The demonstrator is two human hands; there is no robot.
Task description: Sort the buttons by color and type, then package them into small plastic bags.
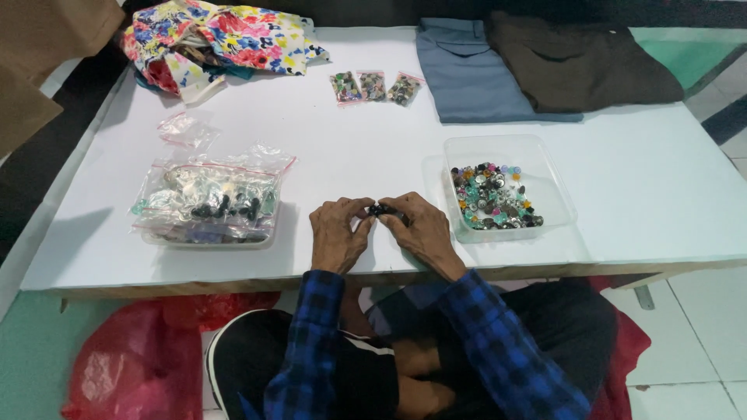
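- Button (383, 210): a small dark piece, sitting above the table's (622, 210) near edge, between both hands.
- Left hand (339, 232) and right hand (420, 230) are pinching it together, fingertips meeting.
- 3 small clear bags (373, 86) are lying at the far side.

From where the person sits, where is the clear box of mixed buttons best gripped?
Grip the clear box by its right long wall, coming from the right with the right hand. It lies flat and open-topped, that side is bare table, and the buttons sit low inside.

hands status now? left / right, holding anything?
Left hand: fingers closed on a small dark button.
Right hand: fingers pinching the same button from the other side.
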